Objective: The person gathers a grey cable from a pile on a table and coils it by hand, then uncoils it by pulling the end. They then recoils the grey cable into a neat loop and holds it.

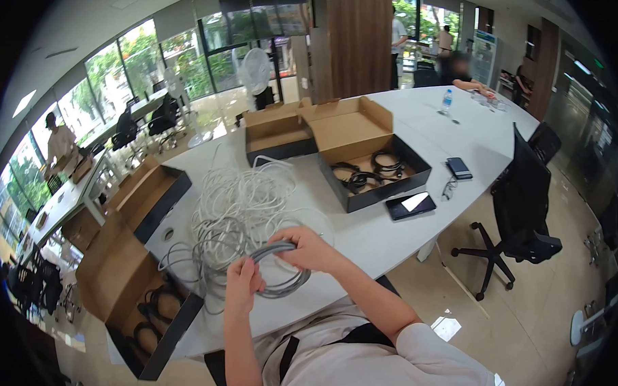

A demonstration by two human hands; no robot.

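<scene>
A coiled grey cable (285,287) is held in a loop between both hands, just above the near edge of the white table. My left hand (245,275) has its fingers closed on the left side of the coil. On the coil's upper right side, my right hand (301,248) is wrapped round the strands. Right behind the hands lies a big tangle of white cable (244,191), with loose grey cable (212,247) spread at its near left side. Where the coil's strands join the loose grey cable is hard to make out.
An open box (374,175) with black cables (364,176) stands beyond the tangle; another open box (158,317) with black cables is at the left. Two more boxes stand behind. Phones (410,205), glasses (449,190) and a bottle (447,101) lie or stand rightward. An office chair (523,200) is at right.
</scene>
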